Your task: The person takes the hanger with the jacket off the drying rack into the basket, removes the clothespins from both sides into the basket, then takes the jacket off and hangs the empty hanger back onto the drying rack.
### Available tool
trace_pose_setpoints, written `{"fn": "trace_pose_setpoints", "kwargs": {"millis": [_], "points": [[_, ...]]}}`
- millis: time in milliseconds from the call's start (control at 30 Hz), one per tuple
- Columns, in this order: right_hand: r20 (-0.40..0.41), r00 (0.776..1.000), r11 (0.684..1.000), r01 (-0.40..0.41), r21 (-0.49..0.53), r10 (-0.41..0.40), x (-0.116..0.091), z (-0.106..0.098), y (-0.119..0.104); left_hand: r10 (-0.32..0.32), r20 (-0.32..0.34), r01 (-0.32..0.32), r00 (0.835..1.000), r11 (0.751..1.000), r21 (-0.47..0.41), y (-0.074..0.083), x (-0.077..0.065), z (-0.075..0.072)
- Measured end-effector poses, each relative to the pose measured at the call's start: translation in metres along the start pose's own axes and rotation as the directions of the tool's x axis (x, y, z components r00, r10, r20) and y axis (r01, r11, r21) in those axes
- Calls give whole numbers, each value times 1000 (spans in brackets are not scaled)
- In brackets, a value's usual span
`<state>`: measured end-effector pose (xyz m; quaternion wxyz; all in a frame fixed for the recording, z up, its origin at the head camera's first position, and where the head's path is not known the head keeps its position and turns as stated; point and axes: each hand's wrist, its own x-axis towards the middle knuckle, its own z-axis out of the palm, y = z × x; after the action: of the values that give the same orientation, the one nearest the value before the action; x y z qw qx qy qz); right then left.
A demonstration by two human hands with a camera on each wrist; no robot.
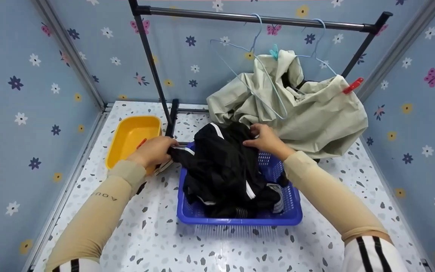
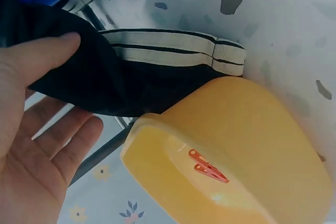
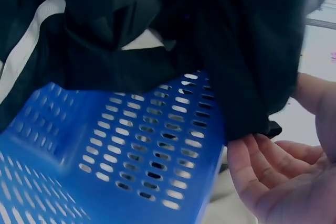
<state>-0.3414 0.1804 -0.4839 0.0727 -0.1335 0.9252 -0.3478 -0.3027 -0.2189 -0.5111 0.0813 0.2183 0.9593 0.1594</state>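
A black garment with white stripes point(image 1: 221, 166) lies bunched in and over a blue perforated laundry basket point(image 1: 240, 222). My left hand point(image 1: 155, 151) holds its left part, over the basket's rim. In the left wrist view the thumb point(image 2: 50, 56) lies on the black cloth with fingers behind it, and a white-striped band point(image 2: 168, 48) hangs beside them. At the garment's upper right, my right hand point(image 1: 268, 141) grips the cloth. The right wrist view shows the fingertips point(image 3: 249, 150) at the cloth's lower edge, with the thumb partly hidden behind the fabric.
A yellow tub point(image 1: 117, 139) stands left, with a red clothespin point(image 2: 207, 166) inside. Behind the basket is a black clothes rack point(image 1: 210, 15) with a bare blue hanger point(image 1: 232, 70). Beside it hangs a pale green garment point(image 1: 315, 117), with teal point(image 1: 274, 52) and red clothespins point(image 1: 353, 86).
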Motion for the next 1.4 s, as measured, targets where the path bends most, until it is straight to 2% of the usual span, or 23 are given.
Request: {"fn": "trace_pose_setpoints", "kwargs": {"millis": [167, 333, 533, 633, 733, 833, 967, 1100, 1167, 1267, 1333, 1400], "points": [[-4, 1000, 997, -15, -72, 15, 6, 7, 2, -9, -4, 9, 1000, 999, 46, -3, 7, -1], [-19, 1000, 997, 2, -80, -4, 8, 8, 6, -20, -42, 21, 999, 1000, 17, -5, 8, -4], [-84, 996, 1000, 28, 15, -26, 4, 3, 8, -53, -97, 39, 994, 990, -133, -4, 8, -15], [-112, 992, 992, 62, 106, -50, 2, -2, 6, -70, -137, 36, 988, 971, -235, 0, 8, -22], [-132, 988, 976, 110, 190, -86, -2, -6, 3, -96, -183, 29, 978, 942, -334, 8, 8, -30], [-156, 981, 956, 151, 250, -115, -8, -9, -2, -113, -242, 9, 964, 919, -394, 20, 9, -39], [-200, 967, 931, 214, 297, -158, -18, -15, -8, -123, -320, -34, 939, 896, -443, 45, 10, -50], [-175, 950, 902, 303, 309, -259, -32, -20, -12, -91, -367, -105, 926, 870, -481, 74, 11, -52], [-127, 935, 882, 355, 310, -332, -39, -21, -12, -57, -367, -144, 929, 855, -498, 89, 11, -50], [-22, 900, 850, 418, 319, -435, -51, -23, -12, -6, -330, -175, 944, 839, -515, 110, 12, -42], [63, 870, 839, 450, 307, -490, -59, -23, -11, 32, -285, -182, 958, 836, -518, 123, 11, -34], [143, 837, 835, 481, 266, -528, -66, -22, -10, 85, -232, -193, 969, 847, -495, 133, 10, -26]]}}
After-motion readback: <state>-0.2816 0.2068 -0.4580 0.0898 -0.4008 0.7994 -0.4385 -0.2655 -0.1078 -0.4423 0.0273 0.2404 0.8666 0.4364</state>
